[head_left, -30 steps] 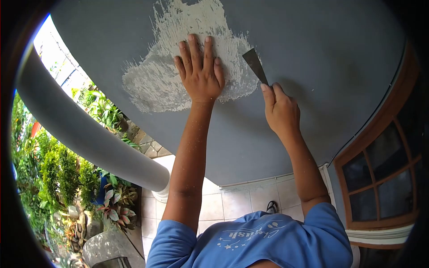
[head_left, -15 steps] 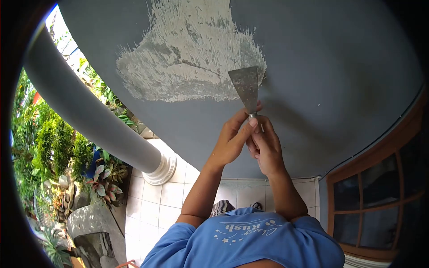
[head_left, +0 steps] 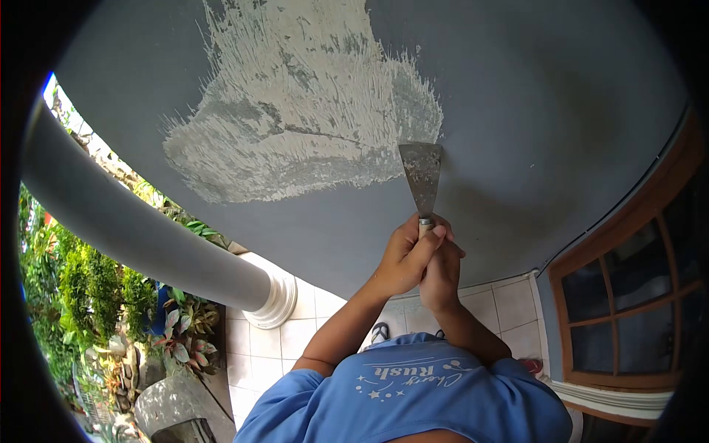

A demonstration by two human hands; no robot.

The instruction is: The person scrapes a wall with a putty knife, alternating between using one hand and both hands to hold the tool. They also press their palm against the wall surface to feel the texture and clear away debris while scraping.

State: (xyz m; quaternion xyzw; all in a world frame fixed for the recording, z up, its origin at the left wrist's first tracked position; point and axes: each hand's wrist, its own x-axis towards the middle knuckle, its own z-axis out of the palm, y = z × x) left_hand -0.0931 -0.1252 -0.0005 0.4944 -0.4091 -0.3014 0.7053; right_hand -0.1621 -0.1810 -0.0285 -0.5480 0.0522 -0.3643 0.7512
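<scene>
Both hands grip a putty knife (head_left: 422, 177) with a flat metal blade and a pale handle. My left hand (head_left: 405, 258) is closed around the handle, its thumb lying along it. Pressed against it from the right, my right hand (head_left: 442, 272) wraps the lower handle, which is mostly hidden by fingers. The blade, speckled with pale residue, points up; its wide edge overlaps the lower right border of a scraped patch (head_left: 295, 151). Rough, whitish and streaked, this patch lies on a grey painted surface (head_left: 517, 111), with a dark crack across its middle.
A round grey column (head_left: 148, 229) with a white base stands at left, before garden plants (head_left: 96, 273). Light floor tiles (head_left: 484, 314) lie below. At right is a brown-framed window (head_left: 628, 303), with a thin cable along the surface's edge.
The view has shifted, and the knife and hands appear lower in it. The blade has turned more upright, and both hands have closed more tightly around the handle.
</scene>
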